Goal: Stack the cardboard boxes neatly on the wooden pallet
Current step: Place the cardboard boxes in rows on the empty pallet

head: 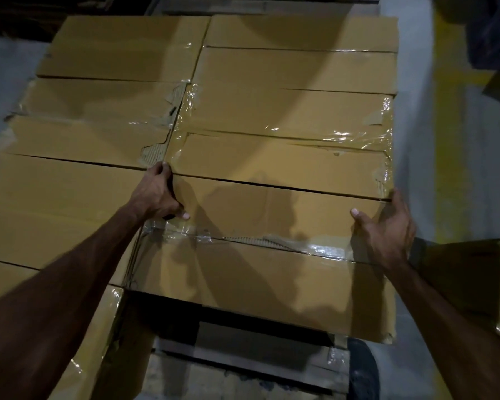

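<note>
- near box (260, 255) sits between the hands, on top of the stack; left hand (159, 194) grips its left end, right hand (387, 229) its right end.
- long axis runs hand to hand, parallel to the neighbouring boxes (283, 111).
- risk: near edge overhangs the wooden pallet (243, 356); letting go early could tip it toward the person.
- risk: torn tape (272, 241) could snag.

**Dim concrete floor with a yellow line**

A grey concrete floor (416, 111) runs along the right side, lit palely from above, and shows again as a pale patch at the left (3, 70). A painted yellow line (448, 157) crosses it lengthwise on the right, with a short branch turning off toward the edge. The far top of the view lies in deep shadow (55, 7). A dark, blurred shape (491, 30) fills the upper right corner.
</note>
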Available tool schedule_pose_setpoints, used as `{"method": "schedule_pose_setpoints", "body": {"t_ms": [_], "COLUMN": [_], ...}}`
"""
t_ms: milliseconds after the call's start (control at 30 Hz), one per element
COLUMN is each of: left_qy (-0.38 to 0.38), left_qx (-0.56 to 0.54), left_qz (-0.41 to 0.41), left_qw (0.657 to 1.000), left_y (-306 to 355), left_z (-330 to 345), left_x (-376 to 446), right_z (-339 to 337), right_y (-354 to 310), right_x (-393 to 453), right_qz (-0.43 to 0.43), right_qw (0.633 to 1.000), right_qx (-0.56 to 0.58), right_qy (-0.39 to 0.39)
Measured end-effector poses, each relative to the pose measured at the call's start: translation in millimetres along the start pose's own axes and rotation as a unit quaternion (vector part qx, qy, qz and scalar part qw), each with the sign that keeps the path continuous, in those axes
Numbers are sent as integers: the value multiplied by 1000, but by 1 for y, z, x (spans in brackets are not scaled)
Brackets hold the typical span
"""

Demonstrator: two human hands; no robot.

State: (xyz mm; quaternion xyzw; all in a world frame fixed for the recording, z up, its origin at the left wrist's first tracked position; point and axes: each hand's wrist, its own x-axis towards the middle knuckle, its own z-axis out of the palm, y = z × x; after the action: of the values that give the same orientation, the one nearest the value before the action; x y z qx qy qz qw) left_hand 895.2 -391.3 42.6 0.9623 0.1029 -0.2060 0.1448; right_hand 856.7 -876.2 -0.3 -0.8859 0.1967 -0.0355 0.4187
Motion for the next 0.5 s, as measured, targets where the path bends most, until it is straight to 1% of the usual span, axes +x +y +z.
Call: {"method": "schedule_pose_setpoints", "body": {"t_ms": [167, 267, 400, 500], "left_qy": [4, 3, -8, -14], "left_qx": [0, -1, 1, 0], "left_qz": [-12, -4, -14, -13], "left_qw": [1000, 1000, 1000, 1000], "left_y": [3, 3, 4, 4], "left_z": [-1, -2, -5, -6], "left_x": [-4, -4, -3, -2], "right_z": [-6, -9, -14, -15], "right_y": [-1, 6, 10, 11], "right_x": [2, 3, 4, 7], "right_qz": [22, 31, 73, 98], "right_qw": [1000, 999, 992, 987], "right_qx": [-7, 35, 106, 128], "right_qy": [-10, -21, -11, -10]}}
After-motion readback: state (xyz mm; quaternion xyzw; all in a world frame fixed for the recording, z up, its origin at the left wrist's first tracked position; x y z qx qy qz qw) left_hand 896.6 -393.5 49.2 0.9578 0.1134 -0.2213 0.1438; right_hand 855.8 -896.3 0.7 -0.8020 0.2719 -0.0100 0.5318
